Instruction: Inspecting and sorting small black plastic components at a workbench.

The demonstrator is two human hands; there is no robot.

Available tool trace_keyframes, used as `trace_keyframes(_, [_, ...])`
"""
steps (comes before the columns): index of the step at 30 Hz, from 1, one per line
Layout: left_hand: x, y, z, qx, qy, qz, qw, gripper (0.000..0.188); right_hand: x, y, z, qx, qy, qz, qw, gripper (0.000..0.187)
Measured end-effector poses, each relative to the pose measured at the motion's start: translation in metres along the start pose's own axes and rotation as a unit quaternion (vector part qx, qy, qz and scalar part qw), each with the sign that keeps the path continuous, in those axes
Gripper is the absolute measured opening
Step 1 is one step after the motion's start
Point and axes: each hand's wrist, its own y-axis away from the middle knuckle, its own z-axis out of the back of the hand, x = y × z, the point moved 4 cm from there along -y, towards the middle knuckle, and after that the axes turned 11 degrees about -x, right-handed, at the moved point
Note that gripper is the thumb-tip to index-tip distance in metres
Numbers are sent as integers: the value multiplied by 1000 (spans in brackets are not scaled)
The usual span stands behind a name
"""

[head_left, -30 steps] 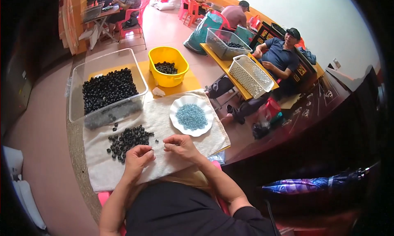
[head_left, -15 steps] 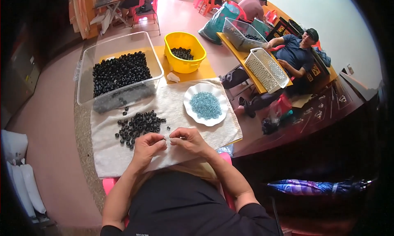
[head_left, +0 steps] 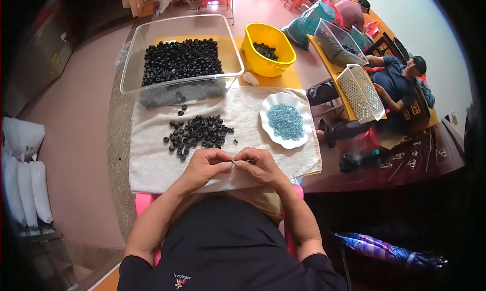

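Over the near part of a pale cloth (head_left: 152,164), my left hand (head_left: 206,166) and my right hand (head_left: 259,165) meet, thumbs and index fingers pinched. Something tiny and dark shows between the fingertips, too small to name. Just beyond the left hand lies a loose pile of black ring-shaped pieces (head_left: 200,132). A smaller dark bit (head_left: 235,141) rests by itself right of the pile. To the right, a white wavy-rimmed plate (head_left: 308,113) holds many small pale-blue translucent pieces (head_left: 286,122).
A clear plastic bin (head_left: 234,70) of black pieces stands at the back left, beside a yellow tub (head_left: 268,67) with more. A crumpled white scrap (head_left: 250,79) lies before the tub. Right, a seated person (head_left: 397,81) works at another table with a white perforated basket (head_left: 362,96).
My hands have come closer, and their fingertips now meet. The whole view has shifted, so the table sits higher and further right in the picture.
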Motion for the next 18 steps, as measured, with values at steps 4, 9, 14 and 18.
trace_keyframes(4, [1,1,2,2,14,4,1000,18,0,0,-2,4,3,8,1000,13])
trace_keyframes(9, [3,0,3,15,2,22,1000,15,7,-2,-5,-10,26,46,999,10])
trace_keyframes(14, [-2,2,4,2,21,21,1000,14,4,-3,-11,-35,-15,22,999,11])
trace_keyframes(18, [-3,2,4,6,47,22,999,14,6,-2,-13,-34,-18,20,999,12])
